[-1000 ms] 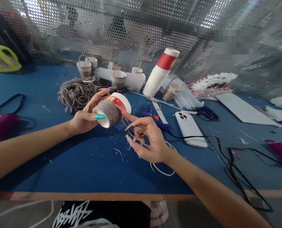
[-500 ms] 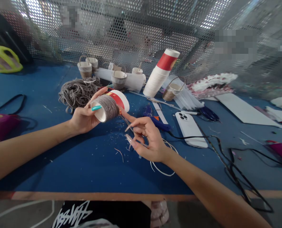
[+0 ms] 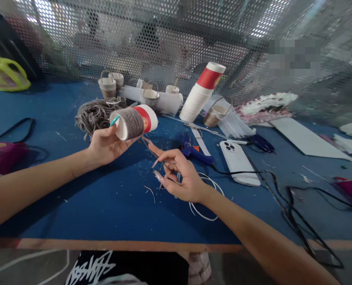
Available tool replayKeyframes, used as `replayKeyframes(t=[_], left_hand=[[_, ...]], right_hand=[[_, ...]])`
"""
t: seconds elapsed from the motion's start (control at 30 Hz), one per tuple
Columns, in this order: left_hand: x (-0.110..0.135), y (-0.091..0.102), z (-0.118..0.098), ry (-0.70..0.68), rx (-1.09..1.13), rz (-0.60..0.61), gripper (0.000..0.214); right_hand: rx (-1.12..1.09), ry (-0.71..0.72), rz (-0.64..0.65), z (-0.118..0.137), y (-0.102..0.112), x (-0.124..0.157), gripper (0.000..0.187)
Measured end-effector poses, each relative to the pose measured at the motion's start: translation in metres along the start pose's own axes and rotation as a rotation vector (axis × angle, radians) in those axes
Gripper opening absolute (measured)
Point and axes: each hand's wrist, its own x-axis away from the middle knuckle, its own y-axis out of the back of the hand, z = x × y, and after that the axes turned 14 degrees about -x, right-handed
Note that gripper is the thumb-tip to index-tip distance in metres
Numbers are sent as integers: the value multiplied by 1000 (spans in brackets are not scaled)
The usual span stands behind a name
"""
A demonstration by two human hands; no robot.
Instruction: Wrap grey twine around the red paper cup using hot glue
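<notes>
My left hand [image 3: 106, 144] grips a paper cup [image 3: 147, 118] lying on its side in the air, its white base facing left. Grey yarn [image 3: 132, 122] is wound around the base half of the cup, and the red band and white rim stay bare. From the cup's underside a yarn strand [image 3: 147, 139] runs down to my right hand [image 3: 180, 174], whose curled fingers hold it. My right index finger points toward the cup, apart from it. Behind my left hand lies a loose heap of grey yarn [image 3: 89, 114].
A tilted stack of paper cups [image 3: 198, 95] stands at the back, near small yarn-wrapped baskets [image 3: 214, 115]. On the right are a blue glue gun [image 3: 198, 154], a white phone [image 3: 239, 162] and black cables [image 3: 273, 190]. A white cord [image 3: 205, 217] loops beside my right wrist.
My left hand has raised the cup slightly and moved it left. My right index finger, near the cup before, is now farther from it, with the yarn strand stretched between.
</notes>
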Motion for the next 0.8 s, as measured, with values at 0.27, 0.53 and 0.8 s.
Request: replayKeyframes(t=[0.27, 0.53, 0.8], left_hand=[[0, 0, 1, 116, 57, 17, 57], [1, -4, 2, 116, 61, 160, 63], [-1, -2, 7, 107, 39, 272, 66]], right_hand=[[137, -12, -79, -4, 1, 2, 21], [574, 259, -9, -2, 3, 3, 13], [627, 502, -175, 0, 0, 1, 44]])
